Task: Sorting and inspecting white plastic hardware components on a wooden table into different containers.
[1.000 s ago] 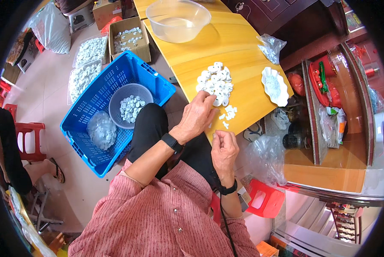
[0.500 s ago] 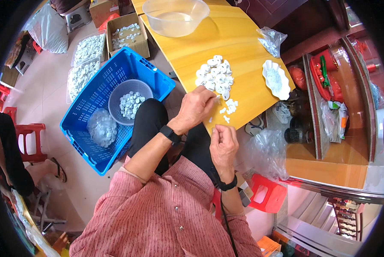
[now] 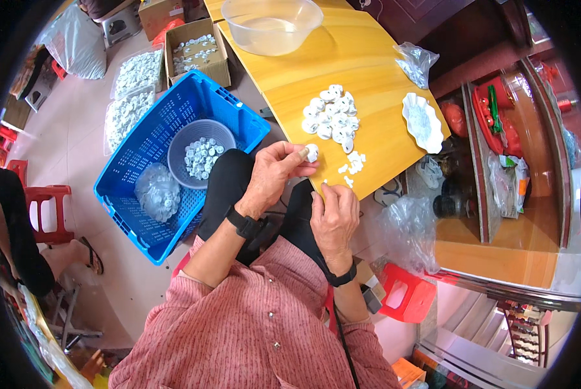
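Observation:
My left hand is closed, pinching a round white plastic piece between thumb and fingertips just over the table's near edge. To its right, my right hand has its fingers curled at the same edge. One fingertip is beside a small white bit on the wood; whether anything is between its fingers is hidden. Beyond both hands lies a pile of similar round white pieces on the yellow wooden table. Several small flat white parts are scattered between the pile and my right hand.
A scalloped white dish and a plastic bag sit at the table's right. A clear basin stands at the far end. Left of my knees, a blue crate holds a grey bowl of white pieces and a filled bag.
My left hand has drawn back from the pile toward me, with a round white piece now showing in its fingers. My right hand has shifted slightly, its fingertips reaching the table edge.

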Demonstrator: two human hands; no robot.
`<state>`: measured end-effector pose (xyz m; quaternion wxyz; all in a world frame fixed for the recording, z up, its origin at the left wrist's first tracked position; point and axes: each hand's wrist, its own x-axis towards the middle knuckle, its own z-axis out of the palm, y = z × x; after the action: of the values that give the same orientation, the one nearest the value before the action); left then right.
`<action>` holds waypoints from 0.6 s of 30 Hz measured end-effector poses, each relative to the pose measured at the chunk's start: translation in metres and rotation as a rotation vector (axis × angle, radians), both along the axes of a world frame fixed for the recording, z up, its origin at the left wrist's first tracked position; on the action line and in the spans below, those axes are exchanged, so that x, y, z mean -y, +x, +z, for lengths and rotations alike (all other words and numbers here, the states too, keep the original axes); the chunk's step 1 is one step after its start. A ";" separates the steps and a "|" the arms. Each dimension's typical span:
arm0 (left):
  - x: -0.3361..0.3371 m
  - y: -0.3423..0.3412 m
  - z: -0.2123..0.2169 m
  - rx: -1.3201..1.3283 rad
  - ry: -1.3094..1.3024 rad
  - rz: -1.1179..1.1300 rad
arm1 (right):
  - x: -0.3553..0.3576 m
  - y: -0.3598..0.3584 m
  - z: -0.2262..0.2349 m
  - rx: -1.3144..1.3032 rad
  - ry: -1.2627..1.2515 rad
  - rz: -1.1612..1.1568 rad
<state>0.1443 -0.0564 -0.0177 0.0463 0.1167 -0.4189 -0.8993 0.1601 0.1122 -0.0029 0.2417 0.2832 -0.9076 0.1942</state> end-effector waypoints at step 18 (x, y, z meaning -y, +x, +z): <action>-0.008 0.015 -0.010 -0.126 0.344 -0.134 | 0.002 0.006 -0.002 -0.025 -0.021 -0.001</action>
<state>0.1590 -0.0483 -0.0274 -0.0081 0.0383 -0.2623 -0.9642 0.1663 0.1098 -0.0050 0.2562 0.2825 -0.9025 0.2001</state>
